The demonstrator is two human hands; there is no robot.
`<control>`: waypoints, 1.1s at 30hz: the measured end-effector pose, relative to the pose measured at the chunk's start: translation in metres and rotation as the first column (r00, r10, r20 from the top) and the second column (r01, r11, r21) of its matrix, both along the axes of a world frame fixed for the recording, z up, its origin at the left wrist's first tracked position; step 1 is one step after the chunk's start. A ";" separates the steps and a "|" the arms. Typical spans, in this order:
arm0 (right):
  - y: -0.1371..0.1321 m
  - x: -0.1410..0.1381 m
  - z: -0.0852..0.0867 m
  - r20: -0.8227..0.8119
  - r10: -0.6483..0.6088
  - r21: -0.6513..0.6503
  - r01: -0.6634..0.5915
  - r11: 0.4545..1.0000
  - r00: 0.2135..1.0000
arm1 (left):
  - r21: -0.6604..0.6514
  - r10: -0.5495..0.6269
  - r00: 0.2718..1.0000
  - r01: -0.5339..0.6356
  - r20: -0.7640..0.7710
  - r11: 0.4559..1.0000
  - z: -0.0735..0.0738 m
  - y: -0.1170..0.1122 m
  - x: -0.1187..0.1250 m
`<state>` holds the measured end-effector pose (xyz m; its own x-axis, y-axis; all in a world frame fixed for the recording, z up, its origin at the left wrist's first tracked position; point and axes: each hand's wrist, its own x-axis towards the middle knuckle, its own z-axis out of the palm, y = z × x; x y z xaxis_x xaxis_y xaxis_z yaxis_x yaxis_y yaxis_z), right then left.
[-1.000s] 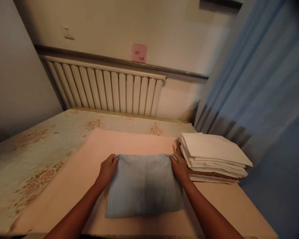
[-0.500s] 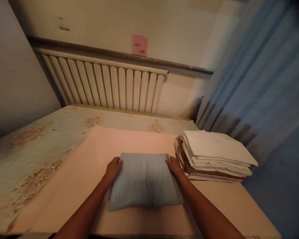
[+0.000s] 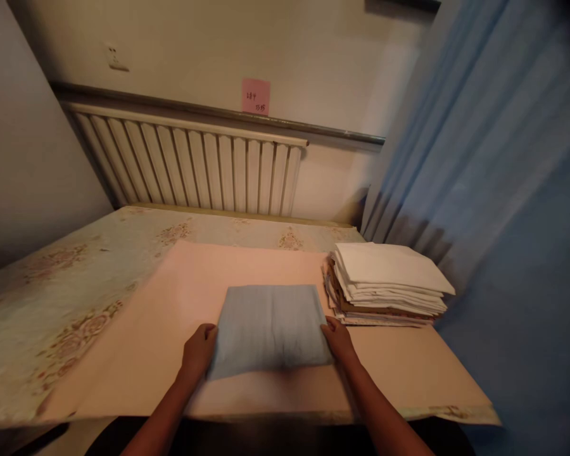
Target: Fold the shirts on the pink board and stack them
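Observation:
A folded light-blue cloth [image 3: 272, 329] lies on the pink sheet [image 3: 142, 354], in front of me. My left hand [image 3: 199, 349] pinches its left edge, thumb on top and the other fingers partly hidden. On the opposite side my right hand [image 3: 338, 339] grips the right edge in the same way. The cloth looks flat, with a faint crease down its middle and its near edge in shadow. Just beyond my right hand stands a stack of folded cloths [image 3: 389, 272], white on top with brown and patterned layers below.
The pink sheet covers part of a surface with a floral cover [image 3: 90, 329]. A radiator [image 3: 194, 168] runs along the back wall, with a pink note [image 3: 255, 96] above it. A blue curtain [image 3: 494, 209] hangs at the right, behind the stack.
Both hands have slid nearer to me along the cloth's sides, from its far corners towards the middle of the edges. The camera view has shifted slightly.

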<state>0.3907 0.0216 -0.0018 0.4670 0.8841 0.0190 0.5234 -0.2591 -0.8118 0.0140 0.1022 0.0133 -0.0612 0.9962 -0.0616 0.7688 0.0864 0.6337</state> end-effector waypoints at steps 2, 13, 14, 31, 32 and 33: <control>-0.006 -0.006 0.001 0.026 -0.026 0.005 0.026 1.000 0.999 | 0.001 0.003 0.999 -0.003 -0.046 1.000 0.002 -0.009 0.004; -0.030 -0.033 -0.003 0.472 -0.042 -0.074 0.087 0.993 0.881 | 0.048 -0.111 0.918 0.139 -0.380 0.989 -0.008 -0.036 0.020; -0.031 -0.032 -0.005 0.500 -0.027 -0.100 0.088 0.991 0.866 | 0.059 -0.120 0.899 0.159 -0.420 0.986 -0.009 -0.036 0.019; -0.049 -0.030 -0.002 0.227 -0.248 0.109 0.228 0.967 0.942 | 0.404 -0.309 0.819 0.523 -0.484 0.751 -0.015 -0.045 0.118; -0.053 -0.031 -0.001 0.231 -0.250 0.119 0.228 0.966 0.940 | 0.389 -0.333 0.806 0.543 -0.489 0.744 -0.019 -0.046 0.125; -0.056 -0.031 0.000 0.245 -0.244 0.121 0.220 0.968 0.938 | 0.374 -0.347 0.795 0.558 -0.498 0.741 -0.023 -0.046 0.130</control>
